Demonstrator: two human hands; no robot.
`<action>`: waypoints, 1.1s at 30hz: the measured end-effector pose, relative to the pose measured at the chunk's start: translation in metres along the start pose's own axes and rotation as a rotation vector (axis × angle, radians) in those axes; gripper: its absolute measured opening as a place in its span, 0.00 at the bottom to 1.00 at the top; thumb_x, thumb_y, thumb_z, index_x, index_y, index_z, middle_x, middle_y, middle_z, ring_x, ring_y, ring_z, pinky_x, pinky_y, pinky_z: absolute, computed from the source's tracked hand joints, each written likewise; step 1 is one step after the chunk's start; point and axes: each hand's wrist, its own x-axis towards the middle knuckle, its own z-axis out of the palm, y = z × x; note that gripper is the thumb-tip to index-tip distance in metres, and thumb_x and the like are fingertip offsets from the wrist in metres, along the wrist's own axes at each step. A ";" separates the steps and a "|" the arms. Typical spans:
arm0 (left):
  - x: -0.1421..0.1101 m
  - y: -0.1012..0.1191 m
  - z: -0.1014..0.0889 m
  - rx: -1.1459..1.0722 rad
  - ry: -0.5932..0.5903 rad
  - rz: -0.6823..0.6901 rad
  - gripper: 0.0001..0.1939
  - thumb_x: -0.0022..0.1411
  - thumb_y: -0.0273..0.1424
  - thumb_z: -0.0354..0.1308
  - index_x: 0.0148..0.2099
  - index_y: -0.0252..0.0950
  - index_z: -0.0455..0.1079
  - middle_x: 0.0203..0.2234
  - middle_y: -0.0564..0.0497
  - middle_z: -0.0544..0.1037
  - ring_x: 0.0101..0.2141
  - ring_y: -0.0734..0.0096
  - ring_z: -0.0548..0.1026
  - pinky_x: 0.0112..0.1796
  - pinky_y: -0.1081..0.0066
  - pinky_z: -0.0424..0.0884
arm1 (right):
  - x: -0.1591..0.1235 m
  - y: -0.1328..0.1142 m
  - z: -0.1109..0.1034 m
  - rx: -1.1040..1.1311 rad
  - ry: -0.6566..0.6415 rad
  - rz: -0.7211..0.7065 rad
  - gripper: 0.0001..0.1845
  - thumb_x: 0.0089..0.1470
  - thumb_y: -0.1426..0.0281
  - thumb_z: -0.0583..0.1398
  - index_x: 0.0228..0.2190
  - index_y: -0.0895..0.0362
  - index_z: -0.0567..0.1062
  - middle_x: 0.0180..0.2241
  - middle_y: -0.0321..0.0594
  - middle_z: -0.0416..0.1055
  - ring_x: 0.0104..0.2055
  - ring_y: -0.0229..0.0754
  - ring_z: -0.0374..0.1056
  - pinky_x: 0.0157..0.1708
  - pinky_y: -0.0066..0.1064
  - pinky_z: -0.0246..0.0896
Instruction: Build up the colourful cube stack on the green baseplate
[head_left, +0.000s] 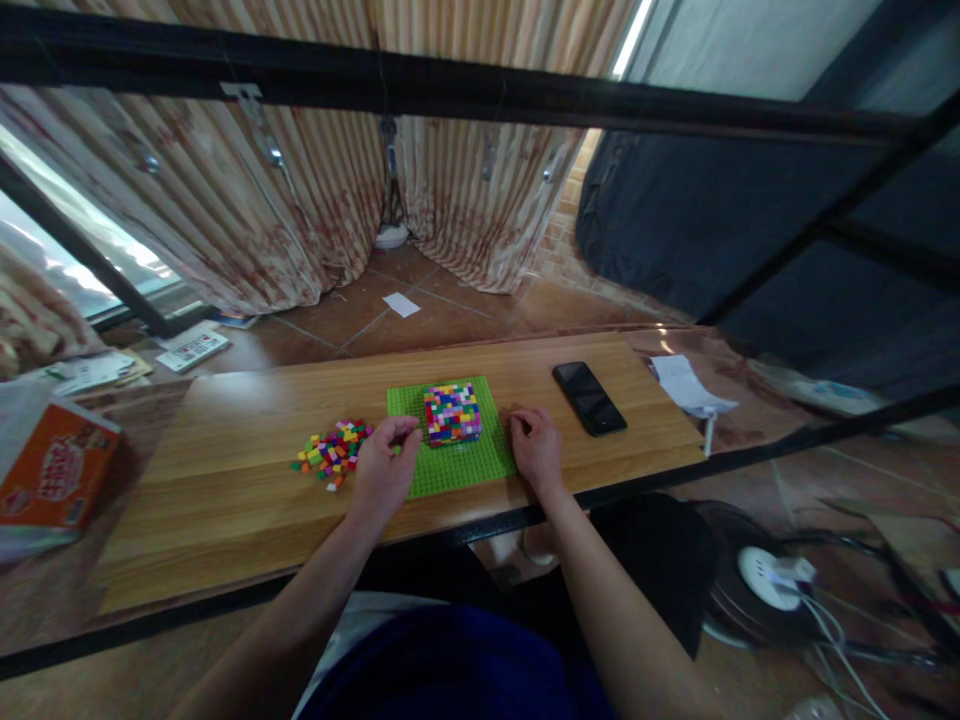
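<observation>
A block built of many coloured toy bricks (452, 413) stands on a green studded baseplate (442, 472) on the wooden table. My left hand (388, 462) hovers at the plate's left side, thumb and fingers pinched near the block; whatever they hold is too small to make out. Just left of that hand lies a pile of loose bricks (330, 452) in mixed colours, partly covered by it. At the plate's right edge my right hand (535, 445) rests with its fingers curled in, and I cannot see what, if anything, is inside.
A black phone (589, 398) lies on the table (247, 510) to the right. Beyond the table's left end stands an orange carton (56, 470). Papers (686, 383) are past the right end. A dark metal bar (480, 522) runs along the table's near edge.
</observation>
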 end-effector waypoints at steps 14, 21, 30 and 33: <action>-0.049 -0.037 -0.116 0.581 0.061 -0.089 0.15 0.55 0.43 0.56 0.39 0.39 0.73 0.32 0.47 0.79 0.31 0.61 0.77 0.34 0.65 0.73 | -0.001 0.002 -0.002 0.009 0.004 -0.002 0.12 0.57 0.70 0.55 0.30 0.58 0.79 0.32 0.45 0.75 0.38 0.47 0.69 0.41 0.38 0.63; -0.043 -0.036 -0.109 0.717 -0.044 0.028 0.15 0.58 0.41 0.52 0.37 0.40 0.76 0.34 0.46 0.79 0.34 0.60 0.76 0.37 0.64 0.72 | -0.001 0.001 -0.002 0.012 0.000 0.007 0.13 0.56 0.70 0.55 0.30 0.58 0.79 0.33 0.46 0.74 0.38 0.47 0.69 0.41 0.38 0.63; -0.043 -0.024 -0.109 0.590 -0.029 -0.031 0.15 0.59 0.43 0.52 0.36 0.40 0.74 0.32 0.49 0.80 0.33 0.62 0.77 0.37 0.67 0.72 | -0.001 0.000 -0.002 0.014 -0.003 0.002 0.13 0.57 0.70 0.55 0.30 0.58 0.79 0.32 0.45 0.74 0.38 0.46 0.68 0.41 0.37 0.63; -0.041 -0.015 -0.101 0.483 -0.036 -0.044 0.16 0.59 0.44 0.53 0.37 0.39 0.74 0.32 0.50 0.81 0.34 0.64 0.78 0.37 0.69 0.72 | -0.001 0.001 -0.002 0.014 0.003 -0.001 0.13 0.57 0.70 0.55 0.30 0.59 0.79 0.32 0.45 0.74 0.38 0.45 0.69 0.40 0.36 0.63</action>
